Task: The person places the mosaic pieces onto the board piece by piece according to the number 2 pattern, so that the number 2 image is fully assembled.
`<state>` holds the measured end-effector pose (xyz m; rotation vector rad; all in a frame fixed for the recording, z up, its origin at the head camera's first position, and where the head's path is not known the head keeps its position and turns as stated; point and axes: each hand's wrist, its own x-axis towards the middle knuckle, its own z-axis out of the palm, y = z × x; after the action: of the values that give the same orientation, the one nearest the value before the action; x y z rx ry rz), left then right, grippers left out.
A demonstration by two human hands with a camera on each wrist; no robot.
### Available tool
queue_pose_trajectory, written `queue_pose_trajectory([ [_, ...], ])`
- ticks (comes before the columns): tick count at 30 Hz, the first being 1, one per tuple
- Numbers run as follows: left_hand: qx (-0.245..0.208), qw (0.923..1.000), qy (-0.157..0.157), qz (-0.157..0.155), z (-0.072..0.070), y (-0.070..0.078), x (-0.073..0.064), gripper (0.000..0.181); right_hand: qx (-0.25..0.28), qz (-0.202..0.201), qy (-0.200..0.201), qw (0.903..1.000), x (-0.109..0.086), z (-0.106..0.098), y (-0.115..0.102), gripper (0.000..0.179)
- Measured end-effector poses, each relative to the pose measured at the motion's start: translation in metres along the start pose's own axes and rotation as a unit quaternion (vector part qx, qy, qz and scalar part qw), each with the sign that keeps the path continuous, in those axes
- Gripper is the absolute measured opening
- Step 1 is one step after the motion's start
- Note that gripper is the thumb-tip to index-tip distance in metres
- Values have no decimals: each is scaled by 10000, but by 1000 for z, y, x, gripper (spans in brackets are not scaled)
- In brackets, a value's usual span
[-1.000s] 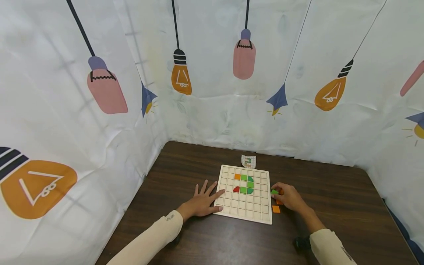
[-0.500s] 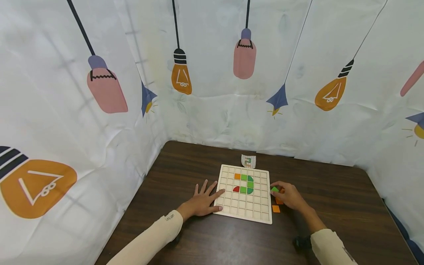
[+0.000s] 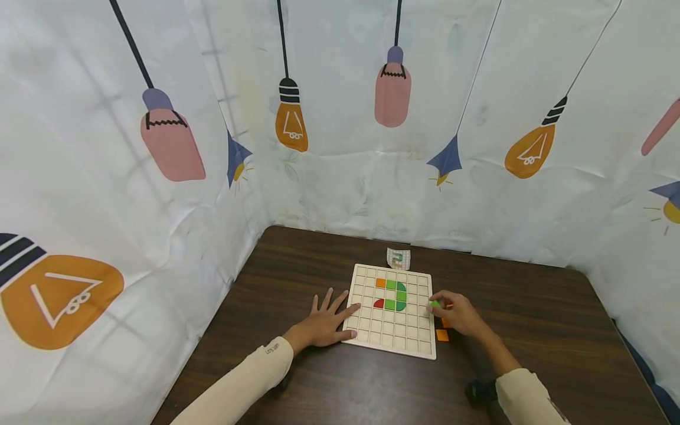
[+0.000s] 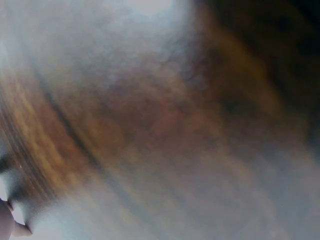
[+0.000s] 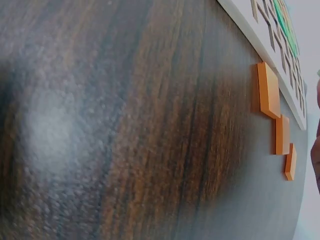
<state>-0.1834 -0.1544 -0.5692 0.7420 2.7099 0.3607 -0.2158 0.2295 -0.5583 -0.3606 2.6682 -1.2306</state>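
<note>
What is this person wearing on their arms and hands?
The left hand and right hand wear no gloves. Left sleeve and right sleeve are cream; dark lettering marks the left cuff, a dark marking the right sleeve. A black object, too unclear to identify, shows by the right cuff.

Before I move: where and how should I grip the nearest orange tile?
I'd take the orange tile by its side edges, coming from the right. It lies flat, its left edge close to the board, its right one free; probably slide it clear first, then pinch.
</note>
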Motion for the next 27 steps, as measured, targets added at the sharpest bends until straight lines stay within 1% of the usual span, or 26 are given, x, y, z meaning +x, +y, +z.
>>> queue_pose_trajectory([
  [6, 40, 10000, -29, 9, 0, 0, 0, 73, 231, 18, -115, 9997, -2, 2, -4, 31],
  [11, 73, 10000, -24, 5, 2, -1, 1, 74, 430, 58, -241, 9988, -3, 4, -5, 32],
  [19, 56, 10000, 15, 16, 2, -2, 2, 75, 431, -223, -387, 9981, -3, 9, -5, 34],
  [27, 66, 10000, 10, 29, 3, -2, 2, 74, 512, -357, -445, 9971, 1, 20, -9, 30],
])
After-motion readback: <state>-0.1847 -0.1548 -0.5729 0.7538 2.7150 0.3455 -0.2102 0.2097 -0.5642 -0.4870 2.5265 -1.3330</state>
